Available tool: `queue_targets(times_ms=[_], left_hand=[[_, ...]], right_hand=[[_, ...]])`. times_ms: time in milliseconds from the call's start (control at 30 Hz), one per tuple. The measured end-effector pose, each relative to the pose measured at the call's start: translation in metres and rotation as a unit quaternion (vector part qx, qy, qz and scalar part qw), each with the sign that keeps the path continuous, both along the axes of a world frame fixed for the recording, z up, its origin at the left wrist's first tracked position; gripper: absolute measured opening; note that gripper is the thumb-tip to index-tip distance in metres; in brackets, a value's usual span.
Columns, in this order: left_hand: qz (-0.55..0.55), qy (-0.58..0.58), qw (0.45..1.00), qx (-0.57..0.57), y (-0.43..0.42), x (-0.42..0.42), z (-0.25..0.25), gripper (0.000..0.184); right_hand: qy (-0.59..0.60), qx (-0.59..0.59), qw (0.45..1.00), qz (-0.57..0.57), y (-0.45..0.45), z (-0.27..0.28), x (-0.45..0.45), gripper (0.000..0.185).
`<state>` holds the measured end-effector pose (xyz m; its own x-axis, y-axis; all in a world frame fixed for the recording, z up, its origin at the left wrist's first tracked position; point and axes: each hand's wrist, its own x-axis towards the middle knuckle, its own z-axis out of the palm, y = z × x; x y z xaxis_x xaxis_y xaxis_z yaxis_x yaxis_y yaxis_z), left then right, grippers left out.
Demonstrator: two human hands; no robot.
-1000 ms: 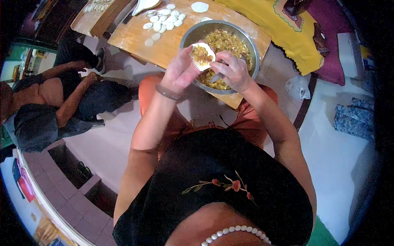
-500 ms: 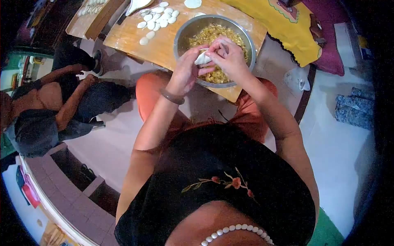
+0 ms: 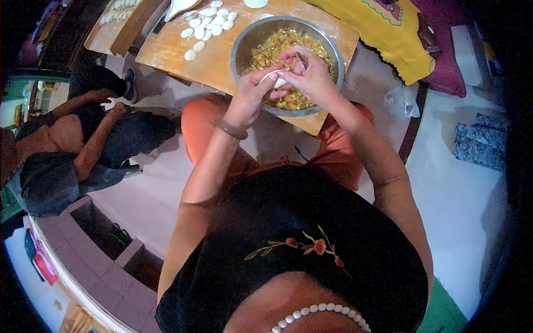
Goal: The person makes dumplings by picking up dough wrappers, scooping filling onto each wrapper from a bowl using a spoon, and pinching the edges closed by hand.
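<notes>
A small white dumpling [image 3: 281, 82] is held between my two hands, above the near half of a steel bowl [image 3: 239, 50]. My left hand [image 3: 251, 95] cradles it from the left, fingers curled beneath. From the right, the thumb and fingertips of my right hand [image 3: 315, 79] press its edge. A thin dark utensil [image 3: 301, 59], perhaps a spoon handle, shows among the right fingers; its other end is hidden. Chopped yellowish filling [image 3: 286, 41] fills much of the bowl. Several flattened white dough pieces [image 3: 209, 26] lie left of the bowl.
The bowl stands on a floured wooden table [image 3: 166, 53]. At upper left, a wooden tray [image 3: 114, 36] holds rows of white pieces. A person [image 3: 83, 133] sits on the left. A yellow cloth [image 3: 383, 41] lies at the upper right, with a plastic bag [image 3: 401, 102] below it.
Both hands stay over the bowl around the dumpling. The right fingers have shifted on its edge, and the dark utensil shows more clearly. The whole view has moved slightly.
</notes>
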<state>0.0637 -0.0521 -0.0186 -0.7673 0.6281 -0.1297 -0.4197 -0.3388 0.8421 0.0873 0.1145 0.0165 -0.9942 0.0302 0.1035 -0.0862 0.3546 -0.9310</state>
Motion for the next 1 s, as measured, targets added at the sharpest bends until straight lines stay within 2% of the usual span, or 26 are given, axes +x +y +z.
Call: queue_targets(times_ms=[67, 200, 300, 367, 500, 567, 600, 633, 700, 767, 867, 933, 967, 1000], left_hand=[[-0.014, -0.016, 1.000, -0.002, -0.002, -0.002, -0.005, 0.035], [-0.016, 0.000, 1.000, -0.014, -0.004, -0.003, -0.002, 0.053], [0.002, 0.007, 1.000, -0.018, -0.004, -0.003, 0.003, 0.071], [-0.016, 0.011, 1.000, -0.018, -0.007, -0.005, 0.006, 0.081], [-0.026, 0.079, 0.996, -0.033, -0.010, -0.004, 0.021, 0.083], [-0.035, 0.154, 0.987, -0.022, -0.013, -0.002, 0.024, 0.087], [-0.040, 0.149, 0.988, -0.004, -0.014, 0.000, 0.028, 0.090], [-0.046, 0.144, 0.988, 0.013, -0.014, 0.002, 0.033, 0.092], [-0.036, 0.154, 0.987, 0.030, -0.010, 0.011, 0.041, 0.097], [-0.005, 0.196, 0.981, 0.000, -0.002, 0.015, 0.040, 0.088], [0.035, 0.272, 0.960, -0.062, 0.001, 0.015, 0.039, 0.077], [0.053, 0.338, 0.931, -0.125, 0.000, 0.010, 0.040, 0.073], [0.088, 0.414, 0.891, -0.163, 0.003, 0.011, 0.042, 0.068], [0.078, 0.418, 0.890, -0.165, 0.003, 0.011, 0.042, 0.066]], right_hand=[[0.002, 0.043, 0.999, 0.012, 0.003, -0.002, -0.002, 0.018], [-0.006, 0.094, 0.995, 0.026, 0.003, 0.006, 0.000, 0.021], [-0.052, -0.022, 0.997, 0.055, 0.004, -0.003, -0.001, 0.015], [-0.014, -0.032, 0.997, 0.073, 0.006, -0.009, -0.002, 0.011], [0.093, -0.034, 0.992, 0.074, 0.005, -0.006, -0.001, 0.008], [0.099, -0.024, 0.994, 0.046, -0.001, 0.024, 0.012, 0.008], [0.103, -0.020, 0.994, 0.032, -0.004, 0.035, 0.017, 0.008], [0.091, -0.076, 0.992, 0.048, -0.003, 0.034, 0.019, 0.007], [0.100, -0.102, 0.988, 0.053, -0.001, 0.035, 0.020, 0.007], [0.089, -0.144, 0.984, 0.054, -0.003, 0.040, 0.025, 0.007], [0.113, -0.106, 0.987, 0.038, -0.002, 0.035, 0.026, 0.007], [0.112, -0.087, 0.990, 0.026, -0.001, 0.034, 0.027, 0.007], [0.111, -0.078, 0.991, 0.020, -0.001, 0.034, 0.027, 0.007], [0.111, -0.064, 0.992, 0.013, -0.002, 0.036, 0.028, 0.007]])
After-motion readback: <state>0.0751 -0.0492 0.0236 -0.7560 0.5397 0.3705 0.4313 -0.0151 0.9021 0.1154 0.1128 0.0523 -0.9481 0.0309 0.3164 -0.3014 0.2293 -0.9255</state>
